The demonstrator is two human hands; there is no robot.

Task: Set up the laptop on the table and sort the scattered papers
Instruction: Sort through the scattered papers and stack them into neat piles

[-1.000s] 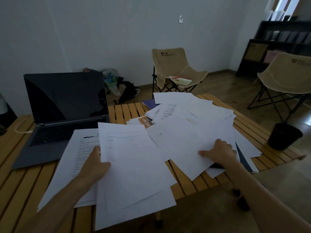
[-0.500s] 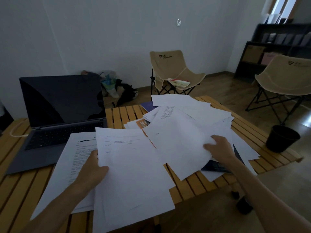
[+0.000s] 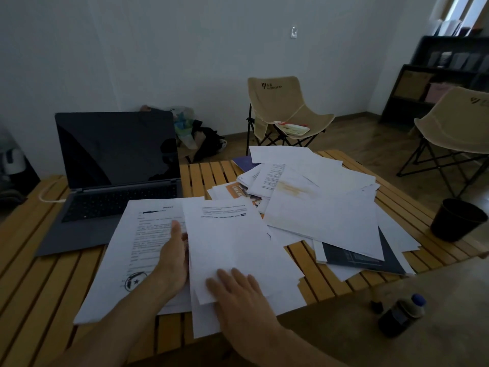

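Near edge of the desk: your right hand (image 3: 239, 295) lies flat on a white sheet, fingers (image 3: 225, 278) spread and open, gripping nothing.
Left hand: your left hand (image 3: 172, 260) stands on edge against the left side of that same sheet, fingers straight and unclosed, squaring the small stack (image 3: 232, 250) rather than pinching it.
Under your left hand: a printed page with a round stamp (image 3: 137, 247) lies beneath, its far corner over the laptop's front edge.
Laptop: the laptop (image 3: 113, 165) sits open at the far left of the desk (image 3: 39, 282), screen dark; that half of the task looks done.
Scattered papers: the loose heap (image 3: 317, 202) covers the right half of the desk, sheets overlapping at all angles, one stained brown, a dark booklet (image 3: 354, 256) under them near the right edge.
Progress: sorting looks barely begun; you have one near stack forming and most of the heap left.
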